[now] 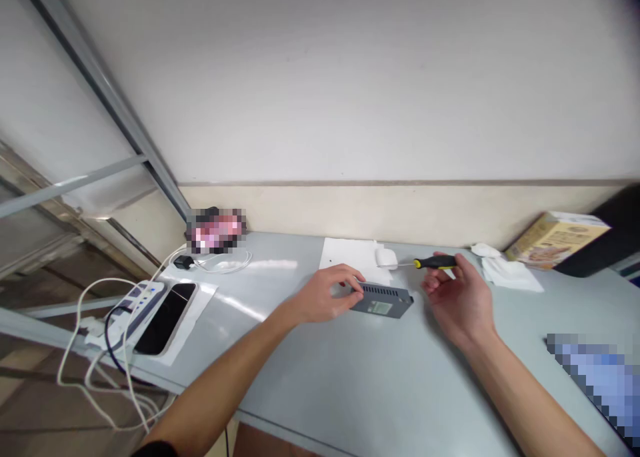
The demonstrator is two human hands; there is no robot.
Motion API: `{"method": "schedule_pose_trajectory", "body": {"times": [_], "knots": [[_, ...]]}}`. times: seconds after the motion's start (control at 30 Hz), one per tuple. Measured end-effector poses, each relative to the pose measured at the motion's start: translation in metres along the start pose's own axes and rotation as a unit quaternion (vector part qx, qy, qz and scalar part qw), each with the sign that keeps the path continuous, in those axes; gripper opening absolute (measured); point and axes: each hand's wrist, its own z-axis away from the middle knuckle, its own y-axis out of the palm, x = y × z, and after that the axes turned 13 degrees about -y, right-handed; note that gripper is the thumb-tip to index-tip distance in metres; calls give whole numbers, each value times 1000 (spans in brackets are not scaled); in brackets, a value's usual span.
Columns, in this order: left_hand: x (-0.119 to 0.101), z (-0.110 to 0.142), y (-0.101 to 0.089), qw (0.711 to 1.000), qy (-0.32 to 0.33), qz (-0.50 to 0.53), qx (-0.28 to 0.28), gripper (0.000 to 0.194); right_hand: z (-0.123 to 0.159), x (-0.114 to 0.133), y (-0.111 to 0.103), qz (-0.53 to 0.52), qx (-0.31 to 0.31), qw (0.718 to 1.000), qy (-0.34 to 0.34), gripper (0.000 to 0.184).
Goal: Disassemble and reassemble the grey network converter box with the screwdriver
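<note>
My left hand point(330, 293) pinches the left end of a dark grey metal box point(387, 300), which has a row of vent slots along its top edge and a pale label on its face. The box is tilted up from the table. In my right hand point(463, 303) is a screwdriver point(436, 263) with a black and yellow handle, its thin shaft pointing left. Behind the box lies a sheet of white paper point(345, 253), with a small white rounded case point(386, 258) at its right edge. The screwdriver's tip appears close to that case; contact cannot be made out.
On the left, a phone point(166, 320) lies beside a power strip point(133, 313) with looping white cables point(80, 297). Crumpled tissues point(510, 273) and a yellow carton point(560, 240) are at the back right. A metal frame post point(115, 110) rises at the left.
</note>
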Motion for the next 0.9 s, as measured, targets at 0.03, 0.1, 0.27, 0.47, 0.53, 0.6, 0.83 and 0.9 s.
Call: {"method": "schedule_pose_trajectory", "body": {"times": [0.03,0.1,0.27,0.47,0.53,0.6,0.83,0.9], "knots": [[1,1,1,1000,16,-19,-8,7,1,1,1,2,-1,1000,0,23],[3,2,3,996,46,-73,-20,4,3,2,4,5,-7,1000,7,22],[5,2,7,979,86,-180,-46,7,5,3,7,12,-19,1000,8,22],[14,1,10,989,67,-119,-49,10,8,5,7,0,-13,1000,16,14],[15,1,10,995,44,-76,-53,10,10,6,7,-3,-9,1000,17,13],[15,0,11,998,5,-35,-54,7,10,6,8,-3,-7,1000,18,13],[18,-6,8,992,-83,58,-73,9,4,3,5,14,-18,1000,19,20],[21,-8,7,990,-107,63,-71,10,3,3,4,12,-14,1000,21,19]]}}
